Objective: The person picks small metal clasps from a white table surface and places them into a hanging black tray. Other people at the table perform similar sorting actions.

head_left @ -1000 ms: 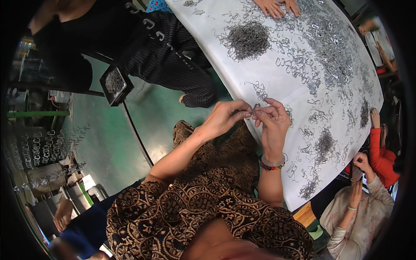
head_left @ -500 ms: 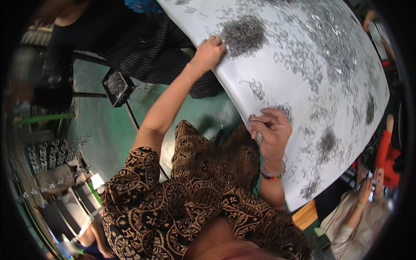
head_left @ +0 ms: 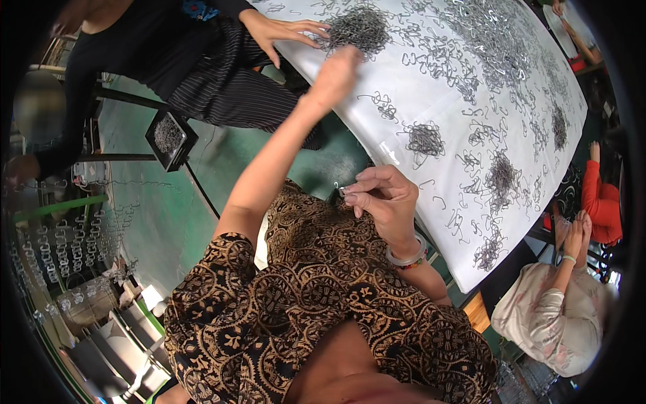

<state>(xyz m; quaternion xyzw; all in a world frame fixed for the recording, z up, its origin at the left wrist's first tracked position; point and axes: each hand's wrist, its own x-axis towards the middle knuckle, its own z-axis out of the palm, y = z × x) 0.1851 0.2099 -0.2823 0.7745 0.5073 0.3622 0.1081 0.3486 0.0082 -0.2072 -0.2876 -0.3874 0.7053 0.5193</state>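
Note:
My left hand (head_left: 334,81) is over the white table (head_left: 377,131) near its edge, just below a dense pile of small wire hooks (head_left: 360,31). Motion smears its fingers, so whatever they hold cannot be made out. Closer to my body, my right hand (head_left: 385,200) is closed in a pinch beside the table edge, above my lap. A small shiny metal hook (head_left: 341,189) pokes out from its thumb and fingertips. Loose hooks (head_left: 380,106) and a smaller heap (head_left: 424,139) lie on the tabletop between and beyond my hands.
A co-worker's hand (head_left: 286,30) reaches onto the big pile from the left. A black tray (head_left: 169,139) holding small metal pieces stands lower, at left. Further heaps (head_left: 501,178) cover the table's right part. Other people sit along the far right side. Rows of hanging hooks (head_left: 60,249) are at far left.
My right hand has come off the table edge toward my lap, still pinching the hook. My left hand is now in motion beside the pile. A co-worker's hand has appeared on the pile.

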